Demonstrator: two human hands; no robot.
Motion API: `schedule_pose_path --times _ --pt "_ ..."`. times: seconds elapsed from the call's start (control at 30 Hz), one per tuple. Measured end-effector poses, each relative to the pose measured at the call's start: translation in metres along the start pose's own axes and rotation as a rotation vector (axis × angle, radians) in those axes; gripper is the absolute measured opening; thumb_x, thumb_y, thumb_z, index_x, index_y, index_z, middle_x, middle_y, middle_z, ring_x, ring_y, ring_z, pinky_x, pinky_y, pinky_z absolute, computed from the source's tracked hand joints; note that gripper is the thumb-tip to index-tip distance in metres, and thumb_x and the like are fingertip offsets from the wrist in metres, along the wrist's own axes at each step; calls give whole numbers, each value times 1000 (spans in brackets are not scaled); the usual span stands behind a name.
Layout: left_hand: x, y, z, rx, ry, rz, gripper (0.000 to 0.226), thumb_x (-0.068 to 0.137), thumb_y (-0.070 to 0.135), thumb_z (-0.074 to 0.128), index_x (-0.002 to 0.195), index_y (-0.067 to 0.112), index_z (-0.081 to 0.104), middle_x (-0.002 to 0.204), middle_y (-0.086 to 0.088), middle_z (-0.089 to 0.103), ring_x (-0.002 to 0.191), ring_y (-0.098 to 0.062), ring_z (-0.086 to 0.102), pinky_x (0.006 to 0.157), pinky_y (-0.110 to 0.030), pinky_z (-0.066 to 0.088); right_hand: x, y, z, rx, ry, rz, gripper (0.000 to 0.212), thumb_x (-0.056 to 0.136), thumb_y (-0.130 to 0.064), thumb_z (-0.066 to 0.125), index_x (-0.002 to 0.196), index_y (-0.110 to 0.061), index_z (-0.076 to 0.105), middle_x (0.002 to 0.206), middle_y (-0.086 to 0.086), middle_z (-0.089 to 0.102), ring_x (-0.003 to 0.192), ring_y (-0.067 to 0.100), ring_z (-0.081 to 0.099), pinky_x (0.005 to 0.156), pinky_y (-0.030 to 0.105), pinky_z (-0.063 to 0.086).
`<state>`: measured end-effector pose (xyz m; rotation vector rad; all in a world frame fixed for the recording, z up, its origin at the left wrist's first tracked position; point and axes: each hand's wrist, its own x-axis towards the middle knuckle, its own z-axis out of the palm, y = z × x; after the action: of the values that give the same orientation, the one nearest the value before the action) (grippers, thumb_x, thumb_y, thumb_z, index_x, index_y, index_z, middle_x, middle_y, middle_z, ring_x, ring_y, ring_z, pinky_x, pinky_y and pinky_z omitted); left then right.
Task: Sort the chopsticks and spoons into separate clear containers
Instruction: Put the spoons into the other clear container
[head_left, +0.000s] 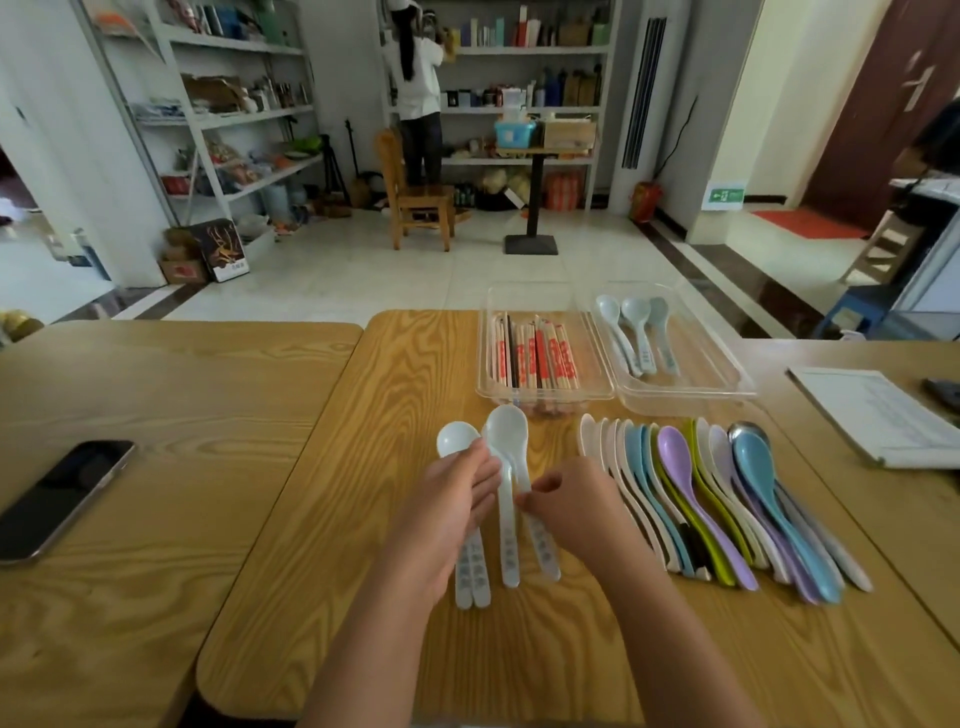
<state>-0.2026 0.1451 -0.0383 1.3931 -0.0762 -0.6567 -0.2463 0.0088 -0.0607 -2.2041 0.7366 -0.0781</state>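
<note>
Here's the left forearm (374, 649), bare all the way down to the bottom edge, and the right forearm (675, 649) is bare just the same. The left hand (457, 499) is uncovered, slim-fingered; the right hand (571, 512) matches it, knuckles showing clearly. Slender build, both sides. Nails are too small to judge.

Head camera looks forward and down (close) over the table (322, 519).

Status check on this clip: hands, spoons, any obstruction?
Left hand holds pale plastic spoons; right hand pinches one handle. Three more lie in the right-hand clear plastic container. Row of coloured plastic spoons unsorted. Path to container unobstructed.
</note>
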Motion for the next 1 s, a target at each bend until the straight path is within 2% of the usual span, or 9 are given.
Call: schedule_pose_path --times 0.1,0.17,0.27,0.37,0.5,0.57,0.7,0.8,1.0 --pt "5 4 5 -68 -29 -2 41 100 33 53 132 7 57 124 -6 69 113 -14 66 103 -33 49 -7 0 -19 62 -4 -32 30 87 -27 71 60 -20 61 49 -7 50 44 4 44 49 19 35" --pt "12 8 15 -111 -53 -20 41 101 31 51 132 4 57 122 -8 70 112 -16 67 102 -34 50 -7 2 -38 126 7 -33 26 86 -26 72 65 -13 67 50 -5 51 44 6 44 49 21 36" --pt "27 24 40 -122 -114 -43 42 102 30 47 131 1 56 123 -13 68 112 -21 66 98 -32 51 7 6 -76 184 94 -16 24 86 -24 74 75 -3 72 57 7 57 51 13 48 55 30 43" --pt "55 45 73 -61 -179 -15 41 102 30 47 132 3 56 120 -12 70 111 -21 67 101 -36 51 38 12 -119 169 202 21 22 87 -25 72 77 -6 71 65 13 65 53 14 54 58 32 49" --pt "107 70 118 -10 -249 -27 43 101 35 48 131 5 56 122 -10 68 113 -21 65 101 -35 51 97 16 -171 18 288 101 22 90 -24 69 84 -3 70 61 7 61 46 10 51 46 20 39" --pt "135 81 142 13 -270 -38 43 102 36 47 130 4 56 123 -11 67 113 -21 64 102 -35 50 138 21 -188 -49 306 162 21 89 -21 69 88 0 68 62 7 61 47 12 53 44 21 38" --pt "180 94 177 82 -268 -57 46 104 36 44 132 2 54 127 -12 64 112 -20 63 100 -33 51 205 30 -193 -174 374 209 9 86 -10 65 86 -3 59 68 8 60 63 21 61 47 25 41" --pt "204 96 190 129 -258 -68 45 105 34 43 133 0 53 128 -14 63 113 -21 62 102 -33 50 232 32 -187 -266 366 182 6 86 -2 57 80 -2 56 65 7 53 71 27 63 58 30 47" --pt "235 90 199 154 -255 -81 47 105 34 42 135 0 52 123 -12 64 108 -19 62 101 -32 49 268 44 -176 -378 344 185 12 90 -6 56 78 -5 56 64 4 48 62 18 53 59 28 44"
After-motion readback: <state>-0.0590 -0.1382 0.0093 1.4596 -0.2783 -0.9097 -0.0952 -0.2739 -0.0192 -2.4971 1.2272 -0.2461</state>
